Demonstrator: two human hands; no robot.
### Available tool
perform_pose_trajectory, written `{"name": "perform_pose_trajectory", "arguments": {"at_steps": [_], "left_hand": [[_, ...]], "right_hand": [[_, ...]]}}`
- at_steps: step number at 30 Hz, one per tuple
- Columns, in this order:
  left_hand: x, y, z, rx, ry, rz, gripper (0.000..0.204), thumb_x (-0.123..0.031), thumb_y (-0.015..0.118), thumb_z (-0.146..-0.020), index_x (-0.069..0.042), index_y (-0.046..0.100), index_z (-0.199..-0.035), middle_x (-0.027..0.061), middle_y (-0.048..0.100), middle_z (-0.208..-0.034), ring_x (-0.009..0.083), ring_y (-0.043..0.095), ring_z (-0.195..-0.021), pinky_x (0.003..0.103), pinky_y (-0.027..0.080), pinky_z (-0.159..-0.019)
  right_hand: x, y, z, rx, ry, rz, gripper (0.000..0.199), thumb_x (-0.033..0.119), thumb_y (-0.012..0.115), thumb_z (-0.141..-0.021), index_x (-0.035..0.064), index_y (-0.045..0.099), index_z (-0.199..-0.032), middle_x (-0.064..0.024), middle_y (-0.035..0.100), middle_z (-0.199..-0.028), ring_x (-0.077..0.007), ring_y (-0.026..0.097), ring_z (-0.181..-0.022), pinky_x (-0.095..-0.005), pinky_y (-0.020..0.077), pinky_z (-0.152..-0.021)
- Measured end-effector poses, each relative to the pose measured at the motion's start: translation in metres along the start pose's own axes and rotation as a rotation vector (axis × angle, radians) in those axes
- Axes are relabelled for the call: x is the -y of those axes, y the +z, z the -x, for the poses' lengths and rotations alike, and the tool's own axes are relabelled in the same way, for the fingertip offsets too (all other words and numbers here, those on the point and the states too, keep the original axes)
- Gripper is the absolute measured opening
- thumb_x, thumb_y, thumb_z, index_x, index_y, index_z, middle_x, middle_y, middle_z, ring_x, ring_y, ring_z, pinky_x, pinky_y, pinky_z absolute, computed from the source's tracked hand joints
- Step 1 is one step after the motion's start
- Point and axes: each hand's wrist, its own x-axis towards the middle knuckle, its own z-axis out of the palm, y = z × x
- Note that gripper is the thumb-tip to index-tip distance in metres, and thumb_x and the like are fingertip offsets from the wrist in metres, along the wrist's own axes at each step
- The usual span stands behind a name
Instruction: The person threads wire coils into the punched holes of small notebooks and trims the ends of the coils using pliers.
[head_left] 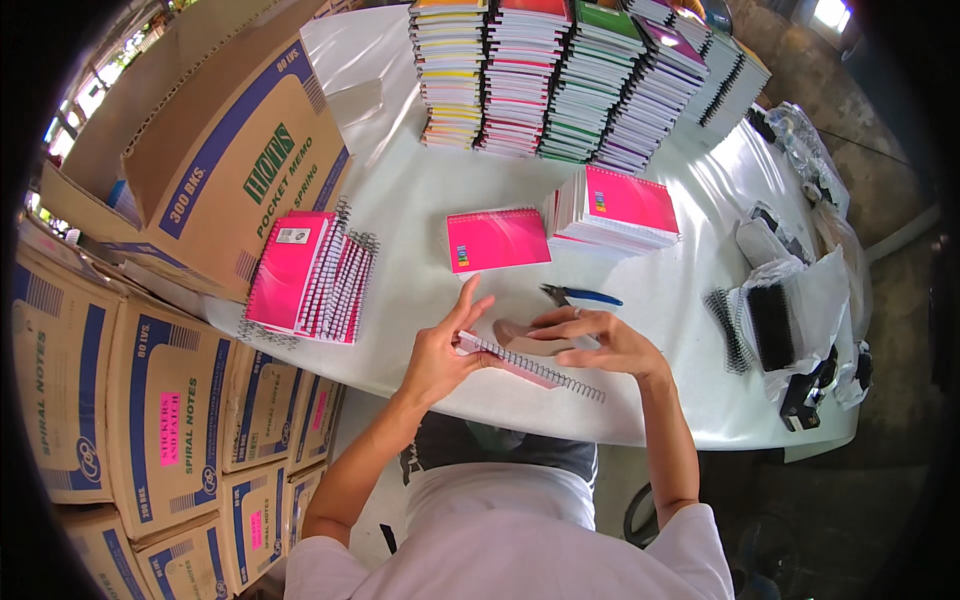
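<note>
Held a small notebook [522, 371] on edge in the left hand [447, 347], pinched at one end between thumb and fingers, above the near rim of the pale surface [395, 245], judging by the pose to leave the wire edge exposed and steady. Had a spiral wire [580, 386] running along that edge and jutting past the right end, probably not yet trimmed. Had the right hand [610, 342] just beside the wire, part-curled about a blurred brownish piece [518, 337]; could not tell whether gripped or merely touched, nor of what kind. Had blue-handled pliers [590, 296] lying just beyond the right hand, likely for quick reach. Had a pink pad [498, 240] flat farther ahead, near a pile of similar pads [625, 205] with no wire plainly showing, apparently grouped for easy picking. Had pink notebooks with protruding coils [288, 275] piled at the left by an open carton [250, 160], presumably to avoid mixing. Had black coils [770, 325] amid plastic wrapping [825, 290] at the right, and tall notebook stacks [517, 85] at the rear, seemingly clear of the working space.
</note>
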Motion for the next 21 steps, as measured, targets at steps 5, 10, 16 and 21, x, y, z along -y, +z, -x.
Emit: {"name": "perform_pose_trajectory", "arguments": {"at_steps": [5, 10, 16, 21], "left_hand": [[-0.001, -0.001, 0.002, -0.003, -0.044, 0.018, 0.115, -0.009, 0.089, -0.065, -0.021, 0.022, -0.158, 0.0149, 0.06, -0.137, 0.0227, 0.059, -0.126, 0.031, 0.052, -0.091], [0.009, -0.004, 0.003, 0.026, -0.049, 0.064, 0.111, -0.009, 0.087, -0.07, -0.018, 0.021, -0.158, 0.0124, 0.059, -0.139, 0.0218, 0.059, -0.125, 0.032, 0.05, -0.095], [0.013, -0.02, 0.003, 0.218, 0.032, 0.066, 0.068, -0.016, 0.074, -0.088, -0.006, 0.043, -0.147, 0.0115, 0.058, -0.141, 0.0198, 0.056, -0.127, 0.033, 0.043, -0.107], [0.004, -0.023, 0.005, 0.158, -0.097, 0.214, 0.051, -0.016, 0.072, -0.091, -0.001, 0.056, -0.137, 0.0124, 0.062, -0.135, 0.0223, 0.055, -0.129, 0.032, 0.044, -0.106]], "right_hand": [[0.01, 0.01, -0.013, -0.026, 0.047, 0.268, 0.043, 0.026, 0.078, -0.083, 0.0056, 0.071, -0.121, -0.0168, 0.064, -0.129, -0.0273, 0.059, -0.117, -0.0383, 0.0407, -0.104], [0.007, 0.015, -0.012, -0.051, 0.074, 0.171, 0.045, 0.027, 0.078, -0.083, 0.0074, 0.07, -0.123, -0.0172, 0.064, -0.125, -0.0281, 0.058, -0.117, -0.0399, 0.0425, -0.102], [0.027, -0.01, 0.029, -0.322, 0.117, 0.48, 0.049, 0.029, 0.08, -0.08, 0.0037, 0.07, -0.121, -0.0187, 0.062, -0.13, -0.032, 0.057, -0.122, -0.0421, 0.0408, -0.106], [0.015, -0.015, 0.071, -0.763, 0.232, 1.663, 0.052, 0.022, 0.086, -0.072, 0.0152, 0.071, -0.122, -0.0173, 0.055, -0.138, -0.0361, 0.048, -0.129, -0.0426, 0.0409, -0.105]]}}
